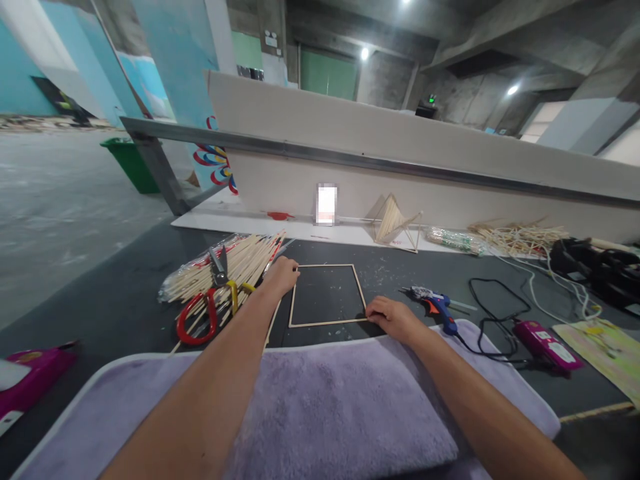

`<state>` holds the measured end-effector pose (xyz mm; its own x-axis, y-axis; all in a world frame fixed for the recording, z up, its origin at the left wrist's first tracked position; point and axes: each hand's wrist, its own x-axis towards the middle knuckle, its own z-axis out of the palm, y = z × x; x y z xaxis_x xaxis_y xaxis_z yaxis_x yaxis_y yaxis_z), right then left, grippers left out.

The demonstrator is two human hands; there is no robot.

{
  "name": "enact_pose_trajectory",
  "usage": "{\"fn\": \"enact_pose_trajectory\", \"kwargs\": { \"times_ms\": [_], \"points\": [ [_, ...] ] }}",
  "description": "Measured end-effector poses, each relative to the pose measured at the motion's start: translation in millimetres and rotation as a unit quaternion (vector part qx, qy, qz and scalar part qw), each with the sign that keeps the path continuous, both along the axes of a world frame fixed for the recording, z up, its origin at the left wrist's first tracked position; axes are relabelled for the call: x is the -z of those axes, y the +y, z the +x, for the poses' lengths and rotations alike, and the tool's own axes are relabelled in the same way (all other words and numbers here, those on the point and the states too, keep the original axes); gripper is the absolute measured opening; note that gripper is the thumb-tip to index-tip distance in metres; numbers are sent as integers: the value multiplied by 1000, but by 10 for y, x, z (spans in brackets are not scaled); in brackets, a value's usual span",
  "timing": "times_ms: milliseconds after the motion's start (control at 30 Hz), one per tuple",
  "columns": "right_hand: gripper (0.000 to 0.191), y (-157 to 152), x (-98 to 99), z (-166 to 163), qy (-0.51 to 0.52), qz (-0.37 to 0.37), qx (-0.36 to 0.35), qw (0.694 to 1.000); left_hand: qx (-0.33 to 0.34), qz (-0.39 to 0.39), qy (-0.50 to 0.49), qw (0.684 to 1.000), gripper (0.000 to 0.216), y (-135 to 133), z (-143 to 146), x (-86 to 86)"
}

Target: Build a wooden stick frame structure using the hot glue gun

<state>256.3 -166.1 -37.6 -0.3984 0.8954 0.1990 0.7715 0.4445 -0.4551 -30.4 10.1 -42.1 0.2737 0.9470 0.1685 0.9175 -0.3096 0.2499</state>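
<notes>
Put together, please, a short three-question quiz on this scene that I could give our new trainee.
1. At which corner of the stick frame is the right hand? a) far left b) near right c) near left
2. True or false: the glue gun is to the right of the frame.
3. Besides red, which colour shows on the handles of the scissors?

Key: 1. b; 2. true; 3. yellow.

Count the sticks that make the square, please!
4: a far stick, a near stick, a left stick and a right stick. The left hand and right hand cover bits of two corners, so something small may be hidden there.
</notes>
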Motion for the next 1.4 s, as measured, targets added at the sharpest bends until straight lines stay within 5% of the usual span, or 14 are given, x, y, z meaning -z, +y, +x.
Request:
{"fn": "enact_pose_trajectory", "kwargs": {
  "times_ms": [367,1400],
  "points": [
    [11,61,62,9,37,95,-43,994,109,-27,20,993,28,9,-57,-145],
    [14,122,129,31,60,75,-48,994,68,-18,16,997,33,-10,-40,-126]
  ]
}}
